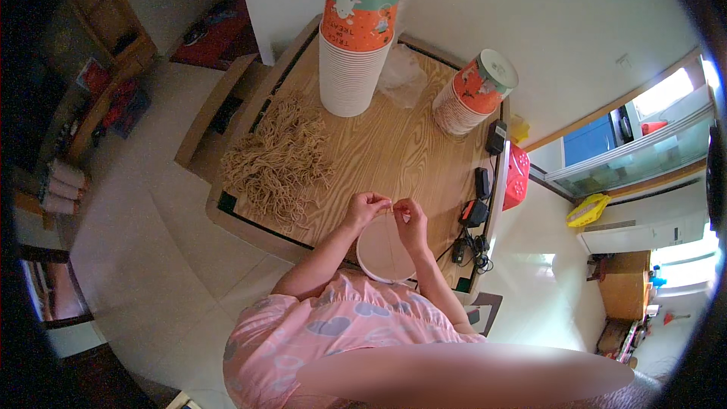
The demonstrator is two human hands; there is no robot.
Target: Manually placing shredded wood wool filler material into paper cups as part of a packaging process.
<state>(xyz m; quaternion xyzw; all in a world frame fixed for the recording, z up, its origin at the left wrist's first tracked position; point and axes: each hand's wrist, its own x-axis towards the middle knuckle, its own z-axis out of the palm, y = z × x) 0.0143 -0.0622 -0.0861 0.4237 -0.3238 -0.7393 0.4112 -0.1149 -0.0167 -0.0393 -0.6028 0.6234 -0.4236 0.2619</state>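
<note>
Over the white paper bowl (384,251), left hand (364,207) and right hand (410,220) each pinch one cord (391,207), stretching it taut between them.

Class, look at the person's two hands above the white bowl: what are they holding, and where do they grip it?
Both the left hand and right hand pinch a thin tan string, apparently near its ends.

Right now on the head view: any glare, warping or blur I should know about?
Head view: heavy fisheye bend, the wooden table edges curve and the corners go black; the window at right is blown out; a smeared blurred band crosses the bottom edge. Left hand and right hand over the round white lid are evenly lit and fairly sharp.
</note>
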